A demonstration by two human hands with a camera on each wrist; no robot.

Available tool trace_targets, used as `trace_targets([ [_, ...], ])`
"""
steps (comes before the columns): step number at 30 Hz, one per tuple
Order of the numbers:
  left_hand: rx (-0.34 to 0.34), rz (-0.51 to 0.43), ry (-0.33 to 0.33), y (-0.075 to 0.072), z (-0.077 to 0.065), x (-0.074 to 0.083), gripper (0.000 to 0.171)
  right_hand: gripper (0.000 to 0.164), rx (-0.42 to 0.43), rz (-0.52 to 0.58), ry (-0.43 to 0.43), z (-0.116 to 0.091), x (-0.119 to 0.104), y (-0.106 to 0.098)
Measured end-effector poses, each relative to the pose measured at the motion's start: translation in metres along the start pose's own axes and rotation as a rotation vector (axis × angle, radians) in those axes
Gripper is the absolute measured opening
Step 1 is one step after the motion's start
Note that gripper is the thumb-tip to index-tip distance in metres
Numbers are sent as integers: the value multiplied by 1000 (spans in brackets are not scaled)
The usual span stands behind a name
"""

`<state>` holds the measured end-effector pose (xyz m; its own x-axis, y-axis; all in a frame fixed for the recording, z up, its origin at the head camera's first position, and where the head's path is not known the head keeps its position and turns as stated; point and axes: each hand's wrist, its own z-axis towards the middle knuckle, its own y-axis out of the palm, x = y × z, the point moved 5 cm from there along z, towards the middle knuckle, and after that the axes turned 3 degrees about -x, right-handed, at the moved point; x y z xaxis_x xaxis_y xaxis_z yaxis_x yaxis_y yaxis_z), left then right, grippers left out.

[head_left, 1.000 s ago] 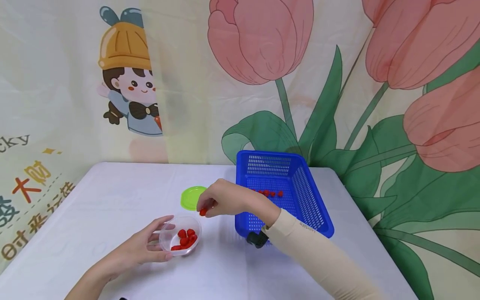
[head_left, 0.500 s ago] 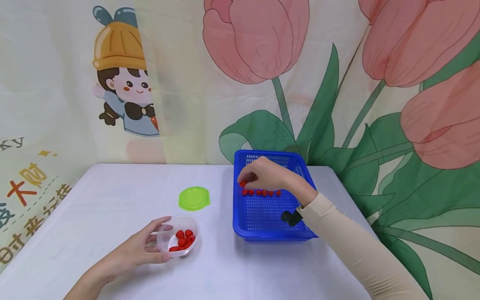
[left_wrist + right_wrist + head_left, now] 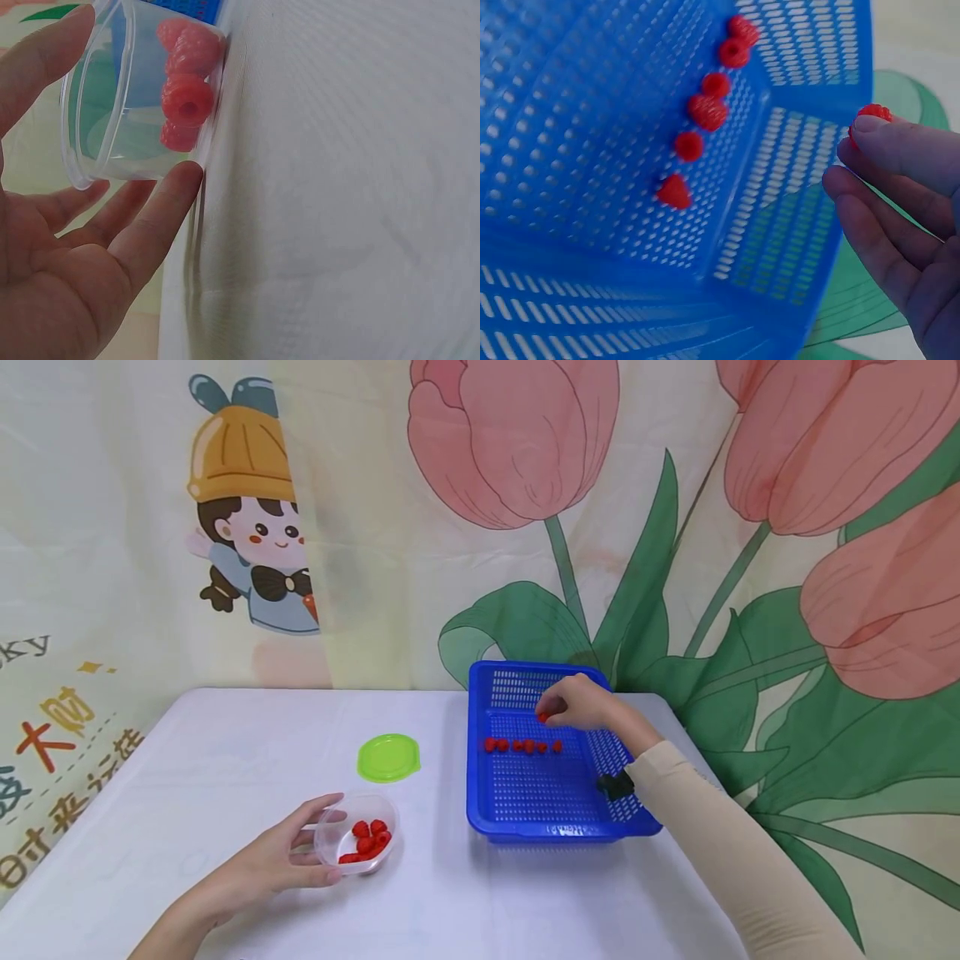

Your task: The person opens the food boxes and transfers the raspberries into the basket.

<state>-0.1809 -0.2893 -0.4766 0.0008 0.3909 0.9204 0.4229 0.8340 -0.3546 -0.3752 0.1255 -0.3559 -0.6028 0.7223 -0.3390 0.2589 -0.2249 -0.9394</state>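
Note:
My left hand (image 3: 270, 857) holds a clear plastic tub (image 3: 381, 806) on the white table, thumb on the near side and fingers round the far side. Several red raspberries (image 3: 366, 843) lie in it; the left wrist view shows them through the tub's wall (image 3: 139, 139). Above the far part of the blue basket (image 3: 476, 781), my right hand (image 3: 585, 702) pinches one raspberry (image 3: 874, 112) between thumb and fingertips. Below it, a row of several raspberries (image 3: 529, 747) crosses the basket floor. In the right wrist view, a cone-shaped raspberry (image 3: 674, 192) ends that row.
A bright green lid (image 3: 388, 757) lies flat on the white tablecloth (image 3: 247, 760), between tub and basket and a little farther back. The basket's raised walls surround the row. Behind the table hangs a printed tulip backdrop (image 3: 517, 443).
My right hand has carried a raspberry from beside the tub to the basket's left side, then rightward above the row. My left hand and the tub stay in place.

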Motion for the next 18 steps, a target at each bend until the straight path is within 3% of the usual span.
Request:
trace_targets([
  [18,-2,2,-14,1,-2,-2,99,15,-61,-67,219,6,53,31],
])
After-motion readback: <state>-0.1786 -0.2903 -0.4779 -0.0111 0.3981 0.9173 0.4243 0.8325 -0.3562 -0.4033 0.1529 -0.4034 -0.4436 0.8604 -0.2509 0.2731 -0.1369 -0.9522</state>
